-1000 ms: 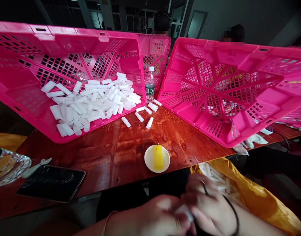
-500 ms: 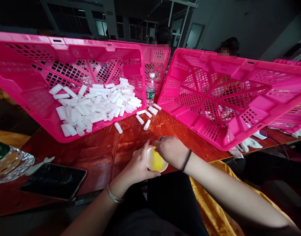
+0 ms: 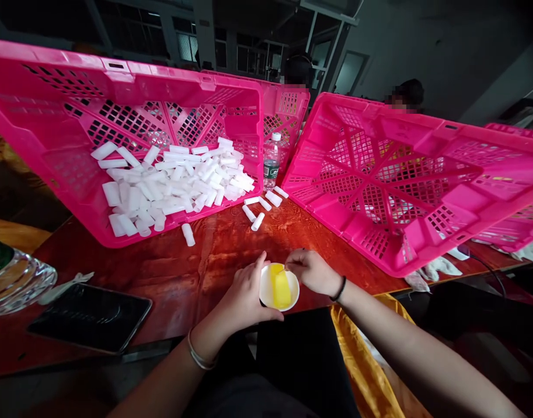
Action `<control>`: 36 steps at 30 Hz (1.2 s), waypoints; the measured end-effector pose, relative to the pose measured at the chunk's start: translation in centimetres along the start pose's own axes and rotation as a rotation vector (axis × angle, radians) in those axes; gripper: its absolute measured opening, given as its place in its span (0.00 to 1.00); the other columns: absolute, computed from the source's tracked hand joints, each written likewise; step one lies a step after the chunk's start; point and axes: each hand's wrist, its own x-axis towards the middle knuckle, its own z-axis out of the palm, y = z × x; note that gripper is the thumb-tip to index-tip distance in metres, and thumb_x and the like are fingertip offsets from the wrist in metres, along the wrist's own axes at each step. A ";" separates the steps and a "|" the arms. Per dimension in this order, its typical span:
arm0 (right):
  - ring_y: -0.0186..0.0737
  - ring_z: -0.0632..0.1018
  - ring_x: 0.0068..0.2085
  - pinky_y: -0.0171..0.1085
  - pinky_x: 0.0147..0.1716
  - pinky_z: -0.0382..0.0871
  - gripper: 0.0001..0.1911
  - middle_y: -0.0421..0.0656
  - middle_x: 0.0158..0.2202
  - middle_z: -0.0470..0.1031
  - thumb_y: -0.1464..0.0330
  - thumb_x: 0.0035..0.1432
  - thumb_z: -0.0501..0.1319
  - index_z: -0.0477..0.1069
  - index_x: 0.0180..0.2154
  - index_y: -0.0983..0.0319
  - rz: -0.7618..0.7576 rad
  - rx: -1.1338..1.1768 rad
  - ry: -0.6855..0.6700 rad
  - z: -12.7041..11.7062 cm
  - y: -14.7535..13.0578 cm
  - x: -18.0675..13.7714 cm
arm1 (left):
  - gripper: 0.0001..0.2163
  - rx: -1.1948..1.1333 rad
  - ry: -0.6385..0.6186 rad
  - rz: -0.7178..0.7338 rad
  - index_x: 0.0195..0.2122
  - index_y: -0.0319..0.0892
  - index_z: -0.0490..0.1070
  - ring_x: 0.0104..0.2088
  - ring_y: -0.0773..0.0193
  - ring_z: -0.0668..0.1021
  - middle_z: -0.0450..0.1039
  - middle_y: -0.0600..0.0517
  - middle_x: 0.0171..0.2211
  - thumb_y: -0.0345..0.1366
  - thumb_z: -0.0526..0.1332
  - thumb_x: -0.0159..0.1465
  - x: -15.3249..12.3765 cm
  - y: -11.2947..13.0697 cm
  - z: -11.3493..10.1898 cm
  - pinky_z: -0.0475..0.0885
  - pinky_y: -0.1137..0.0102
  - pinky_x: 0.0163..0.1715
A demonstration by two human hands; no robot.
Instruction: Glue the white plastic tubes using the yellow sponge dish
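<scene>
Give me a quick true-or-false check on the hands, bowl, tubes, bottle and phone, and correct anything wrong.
1. The left hand holds the bowl. True.
2. The right hand hangs far from the bowl. False: the right hand is at its rim.
3. The left crate holds tubes. True.
4. The bottle lies on its side. False: the bottle stands upright.
5. The phone lies left of the bowl. True.
6. All tubes are crated. False: several lie on the table.

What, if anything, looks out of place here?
Several white tubes lie loose on the table, outside the basket holding many more; one sits apart, farther left. They look spilled, though they may have been put there.
</scene>
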 end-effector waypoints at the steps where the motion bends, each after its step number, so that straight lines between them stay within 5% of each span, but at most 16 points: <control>1: 0.35 0.75 0.30 0.32 0.31 0.68 0.10 0.43 0.28 0.76 0.73 0.57 0.54 0.72 0.28 0.64 0.010 0.068 0.004 0.2 0.5 -0.2 | 0.62 0.001 0.003 -0.001 0.68 0.44 0.36 0.60 0.38 0.64 0.61 0.34 0.60 0.48 0.76 0.39 0.0 0.0 0.0 0.57 0.44 0.58; 9: 0.33 0.72 0.28 0.33 0.30 0.67 0.13 0.41 0.27 0.73 0.61 0.54 0.57 0.71 0.31 0.64 0.081 0.433 -0.080 1.1 3.0 0.0 | 0.62 0.003 0.012 -0.012 0.68 0.43 0.36 0.59 0.38 0.65 0.62 0.34 0.59 0.48 0.76 0.39 -0.2 0.2 0.0 0.58 0.44 0.57; 18: 0.33 0.69 0.25 0.34 0.28 0.64 0.17 0.40 0.23 0.71 0.56 0.51 0.60 0.70 0.25 0.64 0.164 0.463 -0.147 0.0 5.6 0.7 | 0.58 0.034 0.026 -0.023 0.67 0.43 0.38 0.60 0.40 0.64 0.62 0.37 0.60 0.44 0.75 0.42 -0.3 0.4 0.3 0.58 0.46 0.58; 24: 0.36 0.71 0.31 0.36 0.35 0.64 0.13 0.40 0.29 0.71 0.59 0.52 0.60 0.71 0.31 0.63 0.145 0.432 -0.036 -2.3 6.2 -1.2 | 0.58 0.037 0.029 -0.009 0.67 0.43 0.37 0.60 0.40 0.65 0.62 0.37 0.60 0.44 0.75 0.42 -0.3 0.4 0.2 0.58 0.46 0.59; 30: 0.37 0.72 0.30 0.35 0.33 0.63 0.09 0.41 0.27 0.72 0.70 0.57 0.55 0.70 0.27 0.62 0.022 0.087 -0.017 -2.6 3.4 -5.1 | 0.62 0.049 -0.037 -0.020 0.68 0.42 0.34 0.65 0.36 0.54 0.49 0.32 0.65 0.49 0.75 0.41 -0.4 0.1 0.0 0.54 0.43 0.60; 36: 0.37 0.74 0.32 0.34 0.33 0.65 0.10 0.43 0.29 0.74 0.75 0.57 0.53 0.71 0.29 0.61 -0.067 0.081 -0.007 0.1 -1.2 -7.0 | 0.61 0.020 -0.013 -0.011 0.68 0.46 0.29 0.62 0.39 0.61 0.57 0.35 0.62 0.46 0.75 0.44 -0.5 0.0 0.1 0.57 0.44 0.58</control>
